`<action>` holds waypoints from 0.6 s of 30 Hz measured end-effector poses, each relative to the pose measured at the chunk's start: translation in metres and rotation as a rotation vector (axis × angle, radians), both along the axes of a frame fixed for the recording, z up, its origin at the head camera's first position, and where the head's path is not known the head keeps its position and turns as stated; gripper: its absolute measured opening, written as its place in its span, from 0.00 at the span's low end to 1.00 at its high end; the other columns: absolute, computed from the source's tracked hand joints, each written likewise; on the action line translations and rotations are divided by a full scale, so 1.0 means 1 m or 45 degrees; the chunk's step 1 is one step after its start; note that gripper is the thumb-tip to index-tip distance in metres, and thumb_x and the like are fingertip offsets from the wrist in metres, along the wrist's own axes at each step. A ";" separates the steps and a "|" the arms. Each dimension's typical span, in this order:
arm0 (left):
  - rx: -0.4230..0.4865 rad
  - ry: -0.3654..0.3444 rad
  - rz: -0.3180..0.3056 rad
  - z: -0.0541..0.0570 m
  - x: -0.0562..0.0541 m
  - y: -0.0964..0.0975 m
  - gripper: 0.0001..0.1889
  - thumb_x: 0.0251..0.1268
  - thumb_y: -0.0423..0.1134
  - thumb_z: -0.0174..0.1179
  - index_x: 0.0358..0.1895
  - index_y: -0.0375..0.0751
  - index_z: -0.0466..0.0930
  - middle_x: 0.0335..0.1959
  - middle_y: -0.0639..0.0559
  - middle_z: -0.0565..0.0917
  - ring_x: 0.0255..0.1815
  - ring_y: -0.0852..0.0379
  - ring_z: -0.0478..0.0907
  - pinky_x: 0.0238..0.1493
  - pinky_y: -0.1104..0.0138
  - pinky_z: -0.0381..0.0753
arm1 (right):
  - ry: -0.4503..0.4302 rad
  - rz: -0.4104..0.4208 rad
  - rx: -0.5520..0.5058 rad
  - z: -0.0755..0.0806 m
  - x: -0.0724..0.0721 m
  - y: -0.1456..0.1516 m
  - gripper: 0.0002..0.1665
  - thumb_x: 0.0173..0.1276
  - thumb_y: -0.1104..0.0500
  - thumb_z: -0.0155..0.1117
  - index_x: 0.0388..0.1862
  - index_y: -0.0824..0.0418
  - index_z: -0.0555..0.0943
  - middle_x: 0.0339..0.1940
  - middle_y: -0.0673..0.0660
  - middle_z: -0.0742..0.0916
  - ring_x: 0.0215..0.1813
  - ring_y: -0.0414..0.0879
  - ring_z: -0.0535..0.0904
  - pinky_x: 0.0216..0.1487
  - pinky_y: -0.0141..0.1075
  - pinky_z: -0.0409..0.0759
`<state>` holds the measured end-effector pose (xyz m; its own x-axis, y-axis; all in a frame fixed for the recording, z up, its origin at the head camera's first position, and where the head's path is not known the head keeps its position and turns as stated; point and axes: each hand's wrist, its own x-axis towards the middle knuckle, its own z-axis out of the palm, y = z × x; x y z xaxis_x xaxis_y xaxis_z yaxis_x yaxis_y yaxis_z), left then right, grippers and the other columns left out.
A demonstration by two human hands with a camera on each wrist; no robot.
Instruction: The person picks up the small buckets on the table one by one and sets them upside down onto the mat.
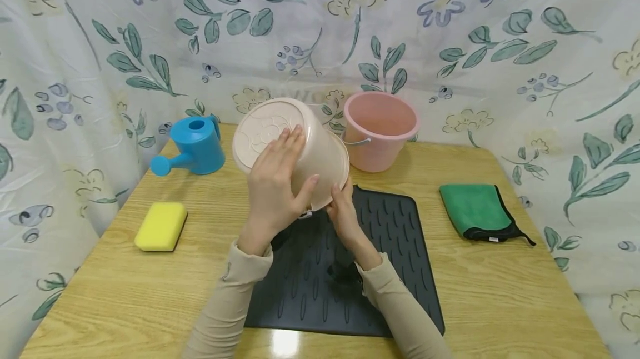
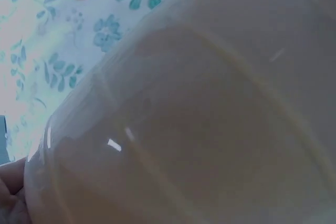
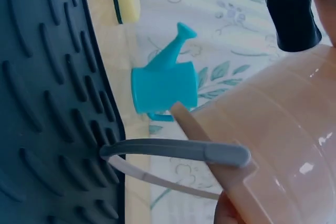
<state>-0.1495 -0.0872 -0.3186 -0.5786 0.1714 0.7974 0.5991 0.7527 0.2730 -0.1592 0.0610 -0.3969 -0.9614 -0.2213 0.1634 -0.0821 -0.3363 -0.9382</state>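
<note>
A beige plastic bucket (image 1: 290, 150), smooth and glossy, is held tipped on its side above the near edge of a black mat (image 1: 380, 259), its round base, embossed with a flower pattern, turned toward the viewer. The left hand (image 1: 275, 187) lies over the base and wall with fingers spread and lightly curved round the bucket; the right hand (image 1: 342, 212) grips the rim from below, fingers curled on it. In the right wrist view the bucket's grey handle (image 3: 178, 150) hangs loose against the mat. The mat is flat, dark rubber with rows of short raised ribs, and lies on a wooden table (image 1: 200, 292) with pale grain. Behind stands a pink bucket (image 1: 381, 128), upright, its visible inside bare. To the left are a blue plastic watering can (image 1: 195, 146) and a yellow rectangular sponge (image 1: 161, 226); to the right, a folded green cloth (image 1: 475, 210) with black edging. A floral curtain (image 1: 450, 31) surrounds the table.
</note>
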 end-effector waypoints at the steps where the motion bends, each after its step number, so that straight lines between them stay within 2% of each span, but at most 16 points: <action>1: -0.035 -0.012 -0.008 0.001 0.002 -0.001 0.33 0.63 0.54 0.52 0.66 0.34 0.71 0.67 0.42 0.74 0.71 0.45 0.69 0.71 0.51 0.66 | -0.005 0.023 0.005 -0.001 0.002 0.001 0.52 0.74 0.34 0.40 0.76 0.59 0.27 0.76 0.67 0.50 0.75 0.61 0.57 0.69 0.47 0.66; 5: -0.168 -0.026 -0.049 0.006 0.010 -0.001 0.36 0.68 0.62 0.45 0.67 0.36 0.70 0.69 0.43 0.73 0.72 0.46 0.67 0.74 0.53 0.62 | -0.002 0.124 0.032 -0.003 0.008 0.008 0.48 0.75 0.34 0.32 0.78 0.57 0.28 0.77 0.67 0.51 0.74 0.58 0.59 0.62 0.35 0.73; 7: -0.233 -0.015 -0.066 0.010 0.014 -0.001 0.38 0.70 0.65 0.40 0.67 0.36 0.70 0.69 0.44 0.72 0.73 0.46 0.66 0.75 0.54 0.60 | -0.011 0.182 0.019 -0.003 0.010 0.011 0.47 0.75 0.34 0.29 0.78 0.56 0.29 0.78 0.66 0.51 0.74 0.56 0.60 0.59 0.31 0.74; 9: -0.292 -0.004 -0.080 0.014 0.016 0.000 0.38 0.70 0.65 0.39 0.68 0.37 0.70 0.69 0.44 0.73 0.73 0.47 0.66 0.76 0.56 0.59 | -0.026 0.234 0.005 -0.003 0.012 0.013 0.45 0.76 0.35 0.26 0.79 0.57 0.30 0.79 0.66 0.51 0.74 0.51 0.61 0.59 0.29 0.74; 12: -0.352 0.005 -0.100 0.018 0.018 -0.001 0.36 0.67 0.62 0.48 0.67 0.37 0.71 0.68 0.45 0.73 0.73 0.48 0.66 0.76 0.57 0.58 | -0.075 0.283 -0.019 -0.004 0.016 0.014 0.40 0.78 0.38 0.23 0.80 0.56 0.33 0.78 0.67 0.55 0.69 0.41 0.67 0.60 0.28 0.74; 15: -0.396 -0.005 -0.116 0.023 0.019 -0.002 0.36 0.60 0.59 0.57 0.67 0.38 0.71 0.68 0.45 0.74 0.72 0.48 0.67 0.76 0.57 0.58 | -0.104 0.308 -0.031 -0.005 0.021 0.015 0.40 0.78 0.39 0.20 0.80 0.60 0.38 0.76 0.69 0.58 0.64 0.34 0.72 0.61 0.28 0.74; 18: -0.425 -0.023 -0.141 0.025 0.020 -0.002 0.36 0.59 0.58 0.60 0.67 0.39 0.72 0.67 0.46 0.74 0.72 0.49 0.68 0.76 0.57 0.59 | -0.116 0.313 -0.073 -0.007 0.027 0.015 0.38 0.77 0.38 0.21 0.75 0.61 0.52 0.71 0.59 0.67 0.63 0.32 0.73 0.62 0.29 0.74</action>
<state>-0.1297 -0.0893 -0.2932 -0.5555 0.4837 0.6764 0.6795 0.7329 0.0340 -0.1320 0.0756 -0.4037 -0.8911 -0.4431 0.0976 0.0928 -0.3885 -0.9168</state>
